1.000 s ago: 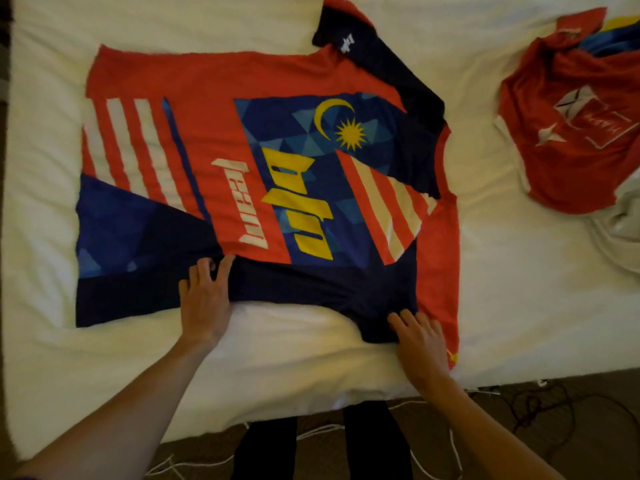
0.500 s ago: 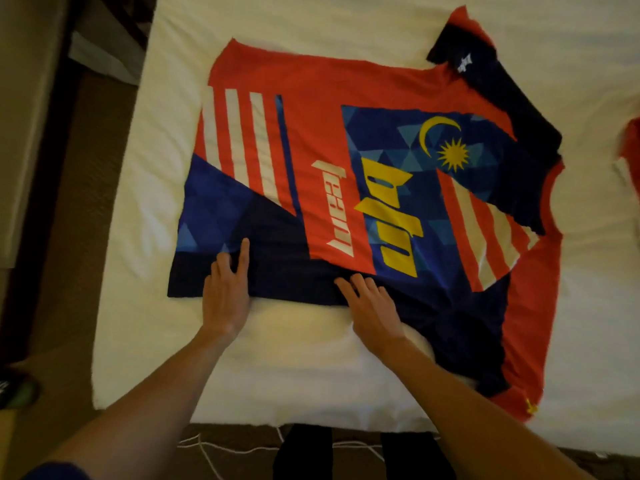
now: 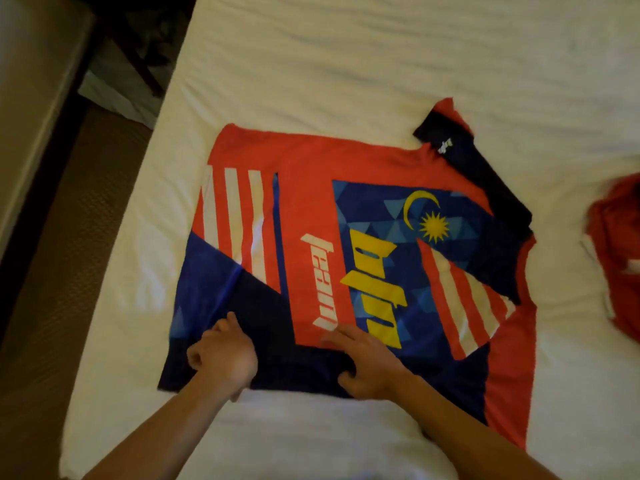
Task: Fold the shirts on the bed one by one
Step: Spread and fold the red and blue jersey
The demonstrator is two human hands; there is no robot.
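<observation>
Jersey (image 3: 311, 188) lies flat on the bed (image 3: 346, 64), centre frame, red and navy with yellow lettering, one sleeve angled toward upper right. Left hand (image 3: 221, 358) sits on the navy hem at lower left, fingers curled with the thumb raised; whether it pinches cloth, cannot tell. Right hand (image 3: 367, 365) presses the hem just beside it, fingers spread flat. Second red shirt (image 3: 616, 251) lies bunched at the right edge, well apart.

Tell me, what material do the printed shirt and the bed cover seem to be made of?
Printed shirt: probably thin synthetic sports fabric; it has a slight sheen and sharp all-over print, and lies flat. Bed cover: likely matte white woven cotton, with soft fine wrinkles.
</observation>
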